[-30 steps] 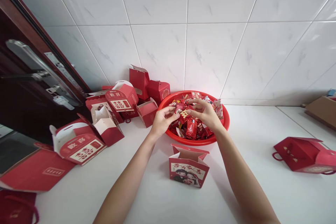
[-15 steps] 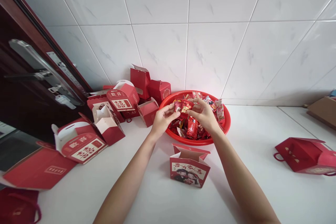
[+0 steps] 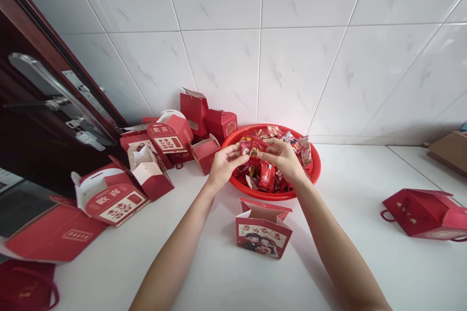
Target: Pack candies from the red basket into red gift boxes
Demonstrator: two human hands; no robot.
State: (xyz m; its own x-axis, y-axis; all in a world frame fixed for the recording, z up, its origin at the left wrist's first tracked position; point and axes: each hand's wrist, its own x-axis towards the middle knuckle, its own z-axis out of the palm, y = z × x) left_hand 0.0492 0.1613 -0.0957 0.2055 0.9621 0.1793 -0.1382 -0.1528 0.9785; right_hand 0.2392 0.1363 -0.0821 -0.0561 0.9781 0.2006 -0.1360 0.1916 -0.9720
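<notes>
Both hands are above a red plastic basket (image 3: 316,165) full of wrapped candies. My left hand (image 3: 226,164) pinches a dark red candy packet (image 3: 245,148) between thumb and fingers. Right beside it, my right hand (image 3: 283,156) grips a red candy packet (image 3: 258,146) with its thumb and fingers; the two packets touch or overlap. In front of the basket, an open-topped red box (image 3: 262,238) with a printed couple stands upright between my forearms. What lies inside the box cannot be seen.
Several red boxes, among them an open one (image 3: 116,204), crowd the left side. At the right lies a closed red box (image 3: 416,214) with a cord handle, and behind it a brown carton (image 3: 448,153). A tiled wall (image 3: 299,73) rises behind; a dark door (image 3: 32,131) is at left.
The packets between my hands have shifted slightly and turned, now closer together. Both hands stay nearly where they were over the basket. The view has tilted a little.
</notes>
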